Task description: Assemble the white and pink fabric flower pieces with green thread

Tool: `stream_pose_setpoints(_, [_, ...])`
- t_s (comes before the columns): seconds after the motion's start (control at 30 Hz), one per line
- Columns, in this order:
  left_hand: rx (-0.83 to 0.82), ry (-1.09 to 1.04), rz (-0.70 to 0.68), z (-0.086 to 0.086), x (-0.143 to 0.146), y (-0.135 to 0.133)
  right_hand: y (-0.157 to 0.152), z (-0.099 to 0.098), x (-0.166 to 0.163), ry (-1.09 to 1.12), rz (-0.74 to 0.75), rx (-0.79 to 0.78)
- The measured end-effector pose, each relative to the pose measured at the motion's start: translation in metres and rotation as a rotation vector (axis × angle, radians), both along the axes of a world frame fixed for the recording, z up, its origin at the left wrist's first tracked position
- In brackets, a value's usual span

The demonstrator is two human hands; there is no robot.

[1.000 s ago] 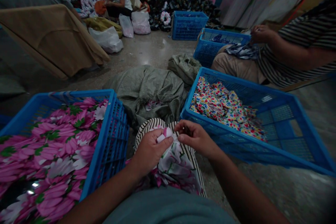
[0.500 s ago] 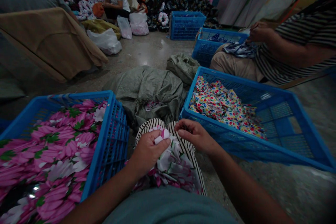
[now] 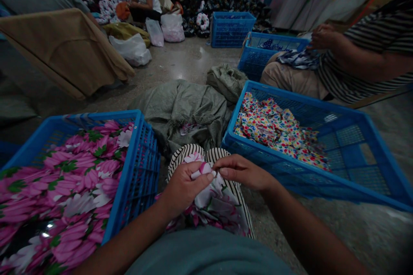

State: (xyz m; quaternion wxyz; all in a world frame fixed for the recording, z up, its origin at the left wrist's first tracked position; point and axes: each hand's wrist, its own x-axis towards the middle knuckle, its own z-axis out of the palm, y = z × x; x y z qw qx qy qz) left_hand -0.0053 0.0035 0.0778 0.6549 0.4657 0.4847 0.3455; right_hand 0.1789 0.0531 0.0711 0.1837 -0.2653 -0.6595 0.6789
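Observation:
My left hand [image 3: 185,187] is closed, pinching a folded white-and-pink fabric piece [image 3: 202,169] between thumb and fingers. Fingers pinched together, my right hand [image 3: 241,172] meets the right end of that fold; whatever lies between its fingertips is too small to make out. Below both hands, more white fabric with a pink and green flower print [image 3: 216,206] is heaped on my lap. Black-and-white striped cloth [image 3: 243,206] shows under and around the heap.
At left stands a blue crate [image 3: 139,137] of pink flower-shaped fabric pieces [image 3: 74,163]. Another blue crate [image 3: 274,148] at right holds colourful dotted fabric [image 3: 277,126]. A grey-green sack [image 3: 187,103] lies ahead. A co-worker in a striped shirt [image 3: 374,47] sits at right.
My right hand has come left and down, closing its fingers at the fabric fold in my left hand. The left hand keeps its grip. The view has shifted slightly.

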Motion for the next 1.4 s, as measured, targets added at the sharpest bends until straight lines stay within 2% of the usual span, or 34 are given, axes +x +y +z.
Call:
stream_pose_setpoints(0.2, [0.039, 0.014, -0.058, -0.001, 0.000, 0.002, -0.002, 0.004, -0.004, 0.087, 0.051, -0.022])
stream_pose_setpoints(0.5, [0.050, 0.029, -0.078, 0.005, 0.001, 0.001, -0.004, 0.000, -0.004, 0.065, 0.030, -0.058])
stream_pose_setpoints(0.6, [0.039, 0.011, -0.059, 0.003, 0.000, 0.001, -0.006, -0.004, -0.004, 0.089, -0.088, -0.046])
stream_pose_setpoints(0.67, [0.016, -0.016, -0.021, 0.001, 0.000, 0.001, -0.009, -0.005, -0.004, 0.084, -0.232, 0.023])
stream_pose_setpoints(0.77, [-0.042, -0.078, 0.028, -0.001, 0.001, 0.001, -0.019, -0.005, -0.004, 0.003, -0.400, 0.253])
stream_pose_setpoints(0.87, [-0.095, -0.136, 0.055, -0.001, 0.004, 0.000, -0.030, -0.001, -0.006, -0.086, -0.491, 0.512])
stream_pose_setpoints(0.93, [-0.085, -0.119, 0.057, 0.000, 0.005, 0.000, -0.034, 0.000, -0.009, -0.129, -0.511, 0.593])
stream_pose_setpoints(1.13, [0.096, 0.101, 0.022, 0.001, 0.005, 0.000, -0.033, -0.001, -0.016, -0.196, -0.447, 0.640])
stream_pose_setpoints(1.23, [0.106, 0.132, 0.027, 0.002, 0.004, 0.000, -0.028, -0.002, -0.013, -0.236, -0.419, 0.661])
stream_pose_setpoints(1.3, [0.067, 0.106, 0.041, 0.002, 0.004, -0.001, -0.021, -0.004, -0.007, -0.255, -0.466, 0.669])
stream_pose_setpoints(1.4, [-0.042, 0.017, 0.089, 0.000, 0.004, -0.002, -0.011, -0.008, 0.003, -0.285, -0.644, 0.657])
